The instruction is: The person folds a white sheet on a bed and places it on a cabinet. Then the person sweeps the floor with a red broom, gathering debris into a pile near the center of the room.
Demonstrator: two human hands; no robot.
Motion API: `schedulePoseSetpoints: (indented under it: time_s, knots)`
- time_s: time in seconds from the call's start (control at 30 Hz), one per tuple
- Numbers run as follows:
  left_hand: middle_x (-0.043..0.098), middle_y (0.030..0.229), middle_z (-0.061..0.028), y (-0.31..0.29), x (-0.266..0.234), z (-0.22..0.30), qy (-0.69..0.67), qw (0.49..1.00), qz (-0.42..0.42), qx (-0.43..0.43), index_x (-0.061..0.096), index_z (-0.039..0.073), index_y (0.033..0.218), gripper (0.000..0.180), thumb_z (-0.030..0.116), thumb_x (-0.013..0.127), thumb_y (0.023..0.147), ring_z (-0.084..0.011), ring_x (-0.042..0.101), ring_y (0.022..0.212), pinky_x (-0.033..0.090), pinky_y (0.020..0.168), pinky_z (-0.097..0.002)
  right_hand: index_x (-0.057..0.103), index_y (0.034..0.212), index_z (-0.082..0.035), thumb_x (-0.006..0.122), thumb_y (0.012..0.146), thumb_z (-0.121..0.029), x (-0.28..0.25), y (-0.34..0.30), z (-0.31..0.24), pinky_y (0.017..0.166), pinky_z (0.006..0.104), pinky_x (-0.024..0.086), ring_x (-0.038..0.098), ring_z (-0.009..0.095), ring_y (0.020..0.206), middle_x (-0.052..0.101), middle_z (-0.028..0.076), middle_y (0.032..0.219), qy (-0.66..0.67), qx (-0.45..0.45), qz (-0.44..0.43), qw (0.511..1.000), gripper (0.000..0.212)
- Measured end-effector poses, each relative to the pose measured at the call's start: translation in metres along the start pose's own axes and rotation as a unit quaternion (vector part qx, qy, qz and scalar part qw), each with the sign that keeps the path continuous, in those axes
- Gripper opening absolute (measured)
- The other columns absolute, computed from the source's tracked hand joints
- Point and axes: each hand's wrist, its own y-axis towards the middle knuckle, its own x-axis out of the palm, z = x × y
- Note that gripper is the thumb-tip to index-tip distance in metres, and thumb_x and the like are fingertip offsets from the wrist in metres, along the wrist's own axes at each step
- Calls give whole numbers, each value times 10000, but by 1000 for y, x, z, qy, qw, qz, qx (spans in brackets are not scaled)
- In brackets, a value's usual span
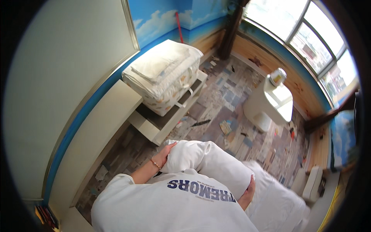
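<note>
A plump white pillow is held across the front of my body, between my two hands. My left hand, with a beaded bracelet at its wrist, grips the pillow's left end. Around the right end curls my right hand, its fingers partly hidden by the pillow and my shirt. Beside that hand, white bedding spreads toward the lower right. Its far edge is blurred.
A patterned storage bag topped with folded white bedding rests on a low cabinet with an open drawer. A white desk bearing a roundish container stands by the window. Scattered scraps litter the wood-look floor.
</note>
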Motion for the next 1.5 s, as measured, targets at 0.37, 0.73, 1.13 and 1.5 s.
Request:
schedulePoseSetpoints:
  time_s: [0.37, 0.73, 1.13, 1.5]
  knots:
    - [645, 1180, -91, -80, 127, 190, -104, 942, 4, 320, 545, 14, 1267, 422, 303, 563, 959, -184, 639, 1015, 514, 898, -320, 492, 1354, -12, 569, 924, -367, 253, 396, -180, 931, 323, 491, 633, 234, 1059, 621, 132, 1230, -116, 118, -202, 965, 563]
    - [645, 1186, -112, -160, 117, 410, -67, 740, 34, 668, 595, 13, 1206, 386, 309, 498, 978, -213, 639, 1049, 519, 902, -352, 633, 1163, -47, 565, 948, -263, 718, 504, -190, 816, 329, 563, 682, 208, 917, 698, 92, 1052, -21, 170, -583, 794, 312]
    - [601, 1183, -111, 152, -88, 307, -65, 802, 440, 399, 517, 11, 1295, 555, 400, 630, 915, -206, 598, 1024, 498, 875, -351, 470, 1358, -2, 644, 895, -391, 662, 740, 147, 870, 434, 502, 588, 263, 1108, 577, 183, 1277, -534, 15, -412, 738, 629]
    - [642, 1137, -116, 112, -125, 349, -87, 751, 565, 330, 585, -32, 1215, 680, 570, 380, 975, -220, 616, 1017, 479, 894, -318, 532, 1313, -29, 479, 929, -590, 731, 721, 187, 934, 349, 456, 581, 239, 1084, 600, 155, 1230, -522, 94, -485, 696, 682]
